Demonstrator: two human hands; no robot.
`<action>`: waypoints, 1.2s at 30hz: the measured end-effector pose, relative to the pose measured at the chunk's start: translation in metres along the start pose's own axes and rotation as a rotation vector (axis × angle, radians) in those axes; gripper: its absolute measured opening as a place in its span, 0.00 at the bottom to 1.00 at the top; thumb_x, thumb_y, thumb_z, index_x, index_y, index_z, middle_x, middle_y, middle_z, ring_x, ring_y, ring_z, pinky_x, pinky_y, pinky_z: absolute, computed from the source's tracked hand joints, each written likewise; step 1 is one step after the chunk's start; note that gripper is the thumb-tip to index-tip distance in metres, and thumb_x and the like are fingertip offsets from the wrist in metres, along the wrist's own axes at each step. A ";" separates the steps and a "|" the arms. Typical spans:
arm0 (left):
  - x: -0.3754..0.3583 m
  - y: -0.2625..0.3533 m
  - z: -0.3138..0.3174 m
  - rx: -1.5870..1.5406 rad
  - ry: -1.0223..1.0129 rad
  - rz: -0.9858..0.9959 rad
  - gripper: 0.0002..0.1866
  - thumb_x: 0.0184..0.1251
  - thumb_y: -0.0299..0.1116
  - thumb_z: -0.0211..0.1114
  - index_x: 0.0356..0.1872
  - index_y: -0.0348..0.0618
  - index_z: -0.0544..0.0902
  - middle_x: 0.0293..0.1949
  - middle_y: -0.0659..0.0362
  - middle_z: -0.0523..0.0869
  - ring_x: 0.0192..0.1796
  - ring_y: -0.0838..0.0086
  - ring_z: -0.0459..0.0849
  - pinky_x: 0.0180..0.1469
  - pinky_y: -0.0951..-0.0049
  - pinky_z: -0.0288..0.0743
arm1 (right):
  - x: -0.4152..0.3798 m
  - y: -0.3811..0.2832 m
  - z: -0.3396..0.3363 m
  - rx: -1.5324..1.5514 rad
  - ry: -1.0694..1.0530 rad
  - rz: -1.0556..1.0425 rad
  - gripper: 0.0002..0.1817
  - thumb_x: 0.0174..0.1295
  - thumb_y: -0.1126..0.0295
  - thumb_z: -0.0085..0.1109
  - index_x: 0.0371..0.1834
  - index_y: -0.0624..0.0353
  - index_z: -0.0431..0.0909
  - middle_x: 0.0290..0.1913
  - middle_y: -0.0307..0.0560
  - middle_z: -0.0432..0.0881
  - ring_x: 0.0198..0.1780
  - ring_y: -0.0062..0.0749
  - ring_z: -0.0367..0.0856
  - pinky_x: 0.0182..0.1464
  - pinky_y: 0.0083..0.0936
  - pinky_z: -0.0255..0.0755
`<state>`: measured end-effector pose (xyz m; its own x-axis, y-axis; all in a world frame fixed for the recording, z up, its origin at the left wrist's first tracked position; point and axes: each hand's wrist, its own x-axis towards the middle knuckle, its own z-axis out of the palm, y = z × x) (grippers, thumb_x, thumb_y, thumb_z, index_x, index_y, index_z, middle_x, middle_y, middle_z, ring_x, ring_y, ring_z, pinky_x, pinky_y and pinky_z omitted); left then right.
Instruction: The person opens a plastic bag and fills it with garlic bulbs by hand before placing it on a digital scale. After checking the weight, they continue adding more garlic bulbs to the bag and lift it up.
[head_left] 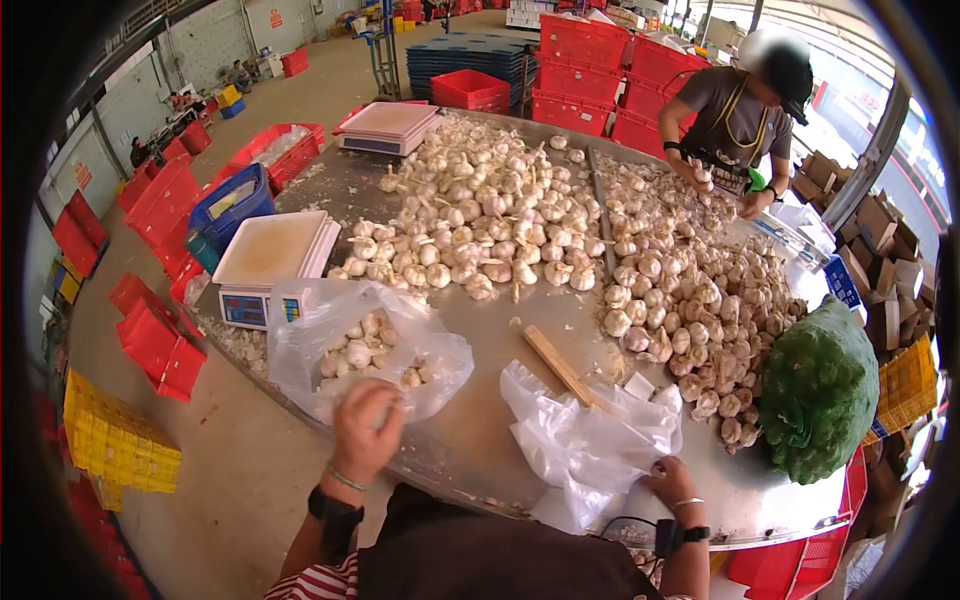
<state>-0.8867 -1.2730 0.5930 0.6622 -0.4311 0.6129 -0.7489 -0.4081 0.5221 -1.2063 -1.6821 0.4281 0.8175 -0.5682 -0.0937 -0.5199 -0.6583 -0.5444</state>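
My left hand (362, 432) grips the near edge of a clear plastic bag (300, 345) that lies open on the metal table (480, 440) and holds several garlic bulbs (362, 340). My right hand (672, 482) rests on the near end of a crumpled pile of empty clear bags (580, 440), fingers curled into the plastic. A large heap of loose garlic bulbs (500, 215) covers the middle and right of the table.
Two weighing scales (272, 250) (388, 126) stand on the left side of the table. A wooden stick (560, 366) lies beside the bags. A green mesh sack (820, 390) sits at the right edge. Another person (740, 120) handles garlic at the far side. Red crates (585, 70) are stacked behind.
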 end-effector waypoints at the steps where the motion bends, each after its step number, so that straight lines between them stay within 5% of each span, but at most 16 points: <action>1: 0.003 -0.020 -0.020 0.060 0.132 -0.064 0.08 0.51 0.23 0.67 0.33 0.37 0.80 0.38 0.50 0.81 0.42 0.54 0.81 0.45 0.60 0.75 | -0.007 -0.015 -0.017 -0.047 -0.017 0.107 0.24 0.37 0.58 0.74 0.35 0.63 0.81 0.36 0.59 0.82 0.40 0.52 0.81 0.44 0.36 0.76; 3: 0.018 -0.064 -0.054 0.285 0.348 -0.099 0.19 0.48 0.26 0.71 0.44 0.38 0.78 0.45 0.48 0.78 0.50 0.53 0.77 0.52 0.57 0.71 | -0.027 0.021 -0.038 -0.399 -0.044 0.071 0.22 0.36 0.57 0.74 0.31 0.63 0.82 0.33 0.57 0.83 0.39 0.49 0.82 0.42 0.37 0.76; 4: 0.025 -0.080 -0.063 0.285 0.346 -0.100 0.19 0.48 0.26 0.71 0.44 0.38 0.78 0.45 0.48 0.78 0.50 0.53 0.77 0.52 0.57 0.71 | -0.030 0.026 -0.057 -0.500 -0.210 0.228 0.24 0.35 0.55 0.73 0.33 0.60 0.85 0.36 0.56 0.84 0.41 0.52 0.81 0.45 0.41 0.75; 5: 0.032 -0.098 -0.070 0.390 0.303 -0.149 0.26 0.46 0.29 0.73 0.49 0.39 0.75 0.48 0.47 0.77 0.52 0.53 0.75 0.55 0.56 0.70 | -0.036 0.009 -0.070 -0.482 -0.070 0.199 0.18 0.34 0.58 0.74 0.24 0.60 0.83 0.25 0.55 0.81 0.30 0.52 0.79 0.35 0.40 0.75; 6: 0.036 -0.115 -0.074 0.493 0.257 -0.196 0.33 0.43 0.31 0.75 0.55 0.39 0.72 0.51 0.46 0.75 0.55 0.52 0.73 0.57 0.55 0.68 | -0.037 -0.018 -0.082 -0.340 0.097 0.158 0.17 0.36 0.60 0.74 0.24 0.61 0.83 0.25 0.55 0.81 0.28 0.52 0.78 0.33 0.38 0.74; 9: 0.034 -0.175 -0.064 0.430 -0.042 -0.320 0.45 0.38 0.38 0.79 0.62 0.38 0.67 0.56 0.45 0.73 0.60 0.52 0.70 0.60 0.53 0.65 | -0.011 -0.162 -0.101 -0.055 0.213 -0.003 0.18 0.47 0.78 0.67 0.44 0.66 0.81 0.33 0.48 0.83 0.35 0.32 0.82 0.40 0.24 0.75; 13: 0.025 -0.231 -0.048 0.235 -0.153 -0.333 0.32 0.48 0.36 0.74 0.56 0.38 0.74 0.43 0.44 0.82 0.45 0.51 0.80 0.49 0.59 0.74 | 0.037 -0.340 -0.054 0.356 -0.035 -0.378 0.16 0.50 0.81 0.64 0.44 0.65 0.81 0.44 0.51 0.83 0.46 0.40 0.81 0.50 0.30 0.73; 15: 0.023 -0.254 -0.045 0.030 -0.155 -0.267 0.16 0.56 0.33 0.67 0.44 0.36 0.79 0.35 0.45 0.84 0.35 0.51 0.81 0.40 0.63 0.76 | 0.068 -0.403 -0.002 0.278 -0.194 -0.576 0.15 0.53 0.76 0.66 0.45 0.63 0.80 0.45 0.54 0.82 0.46 0.45 0.81 0.50 0.31 0.74; 18: 0.037 -0.258 -0.066 -0.225 -0.261 -0.383 0.09 0.62 0.30 0.62 0.35 0.34 0.79 0.31 0.48 0.83 0.32 0.61 0.82 0.35 0.68 0.73 | 0.112 -0.459 0.099 0.151 -0.177 -0.803 0.18 0.55 0.68 0.65 0.49 0.60 0.77 0.45 0.54 0.81 0.44 0.51 0.80 0.47 0.36 0.75; 19: 0.038 -0.263 -0.073 -0.356 -0.226 -0.482 0.07 0.65 0.29 0.60 0.33 0.35 0.77 0.30 0.56 0.82 0.32 0.75 0.80 0.34 0.74 0.70 | 0.126 -0.458 0.136 0.071 -0.236 -0.751 0.20 0.56 0.64 0.64 0.51 0.58 0.77 0.48 0.54 0.79 0.48 0.50 0.79 0.50 0.37 0.74; 20: 0.037 -0.275 -0.081 -0.365 -0.229 -0.477 0.07 0.65 0.29 0.60 0.33 0.35 0.77 0.30 0.56 0.82 0.32 0.75 0.80 0.34 0.74 0.70 | 0.132 -0.460 0.161 -0.094 -0.256 -0.678 0.25 0.56 0.60 0.64 0.57 0.56 0.73 0.52 0.54 0.77 0.53 0.51 0.76 0.54 0.39 0.71; 22: 0.033 -0.293 -0.090 -1.006 -0.043 -0.696 0.05 0.68 0.28 0.58 0.34 0.37 0.78 0.31 0.65 0.81 0.35 0.84 0.77 0.36 0.79 0.70 | 0.133 -0.469 0.188 -0.436 -0.348 -0.406 0.32 0.54 0.57 0.65 0.62 0.55 0.67 0.54 0.55 0.75 0.55 0.53 0.74 0.57 0.41 0.68; 26: 0.046 -0.298 -0.115 -1.397 0.083 -1.038 0.04 0.68 0.27 0.57 0.37 0.40 0.79 0.37 0.63 0.83 0.40 0.80 0.80 0.46 0.78 0.75 | 0.114 -0.444 0.201 -0.248 -0.365 -0.355 0.37 0.51 0.56 0.67 0.64 0.54 0.64 0.59 0.55 0.71 0.62 0.55 0.68 0.61 0.44 0.66; 32: 0.062 -0.301 -0.101 -1.417 0.008 -1.111 0.06 0.69 0.30 0.57 0.40 0.40 0.79 0.39 0.61 0.83 0.40 0.77 0.82 0.46 0.75 0.76 | 0.091 -0.404 0.181 -0.283 -0.515 -0.271 0.45 0.47 0.57 0.72 0.68 0.58 0.60 0.68 0.60 0.62 0.69 0.60 0.58 0.69 0.43 0.57; 34: 0.065 -0.298 -0.091 -1.414 -0.008 -1.140 0.07 0.68 0.30 0.57 0.41 0.39 0.79 0.39 0.60 0.84 0.41 0.76 0.82 0.45 0.75 0.77 | 0.100 -0.397 0.160 -0.184 -0.662 -0.418 0.43 0.51 0.53 0.71 0.68 0.57 0.62 0.70 0.59 0.60 0.70 0.58 0.58 0.69 0.44 0.56; 36: 0.072 -0.290 -0.085 -1.363 -0.173 -1.085 0.12 0.67 0.33 0.59 0.46 0.36 0.79 0.42 0.58 0.84 0.43 0.75 0.82 0.45 0.74 0.77 | 0.126 -0.412 0.116 0.301 -0.926 -0.173 0.36 0.57 0.57 0.67 0.66 0.62 0.67 0.63 0.58 0.72 0.61 0.41 0.74 0.54 0.33 0.74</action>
<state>-0.6244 -1.1168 0.5362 0.7599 -0.5554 -0.3378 0.5721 0.3245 0.7533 -0.8603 -1.4248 0.5438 0.8140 0.2194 -0.5378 -0.3951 -0.4695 -0.7896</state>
